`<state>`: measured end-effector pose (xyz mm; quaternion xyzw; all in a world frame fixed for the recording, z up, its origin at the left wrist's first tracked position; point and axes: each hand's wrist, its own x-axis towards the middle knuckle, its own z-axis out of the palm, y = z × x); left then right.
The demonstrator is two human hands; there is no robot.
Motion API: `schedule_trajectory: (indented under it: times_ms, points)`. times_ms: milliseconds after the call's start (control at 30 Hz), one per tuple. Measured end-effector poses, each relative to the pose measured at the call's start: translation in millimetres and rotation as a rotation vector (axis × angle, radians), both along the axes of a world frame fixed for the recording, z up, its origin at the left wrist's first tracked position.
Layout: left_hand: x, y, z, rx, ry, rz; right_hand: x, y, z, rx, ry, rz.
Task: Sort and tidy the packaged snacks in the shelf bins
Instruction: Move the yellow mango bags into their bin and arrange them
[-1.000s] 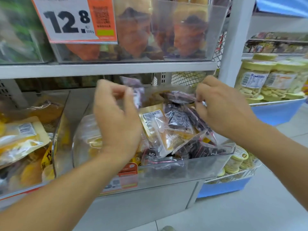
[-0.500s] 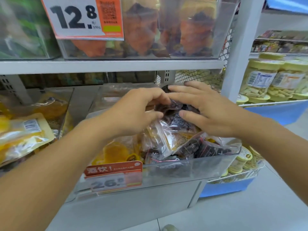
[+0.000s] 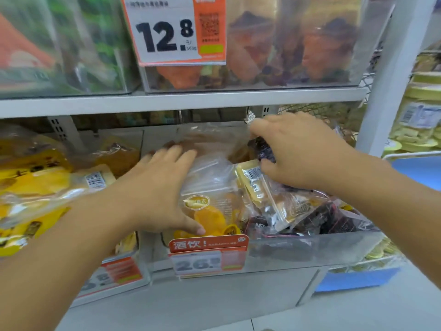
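The dark snack packet [image 3: 262,149], small and glossy, sits at one o'clock in the clear bin [image 3: 310,247], pinched in the curled fingers of the right hand [image 3: 298,154], probably to lift it off the mixed pile. The left hand [image 3: 157,187] lies flat, fingers straight, on the crinkly clear bag of yellow fruit slices [image 3: 210,201] at nine o'clock, seemingly to hold it down. At three o'clock lie gold-edged sachets [image 3: 257,185]. The bin's front, at six o'clock, carries a red price tag [image 3: 207,255].
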<state>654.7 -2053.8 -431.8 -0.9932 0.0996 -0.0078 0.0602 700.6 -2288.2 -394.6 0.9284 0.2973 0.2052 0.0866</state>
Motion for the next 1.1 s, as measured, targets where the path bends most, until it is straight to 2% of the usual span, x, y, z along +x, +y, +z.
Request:
schedule_trajectory:
  times_ms: [67, 133, 233, 333, 433, 567, 700, 900, 1100]
  points:
    - [1.5, -6.9, -1.7, 0.027, -0.019, -0.018, 1.8, 9.9, -5.5, -0.012, 0.157, 0.09]
    - [2.4, -15.9, -3.9, 0.048, -0.055, -0.05, 4.7, 16.8, -15.4, -0.062, 0.275, 0.055]
    - [3.8, -23.2, -5.3, 0.034, -0.09, -0.063, 10.8, 13.2, -18.6, -0.163, 0.237, -0.034]
    - [4.4, -16.8, -5.9, 0.031, -0.095, -0.034, 11.6, 8.3, -6.1, -0.168, 0.322, -0.152]
    - [3.9, -7.7, -6.3, -0.039, -0.106, -0.036, 18.8, 2.5, -7.3, -0.169, 0.36, -0.135]
    - [0.9, -7.1, -3.8, -0.223, -0.052, -0.063, 24.8, 3.1, -13.6, -0.1, 0.431, -0.021]
    - [-1.8, -13.9, -5.6, -0.293, -0.174, -0.195, 29.4, 16.3, -19.4, -0.025, 0.467, 0.008]
    - [-2.3, -20.9, -6.3, -0.251, -0.072, -0.081, 38.7, 15.1, -25.6, 0.168, 0.503, 0.087]
    - [1.3, -9.2, 3.8, -0.412, -0.066, -0.079, 35.4, 10.5, -27.7, 0.307, 0.451, 0.185]
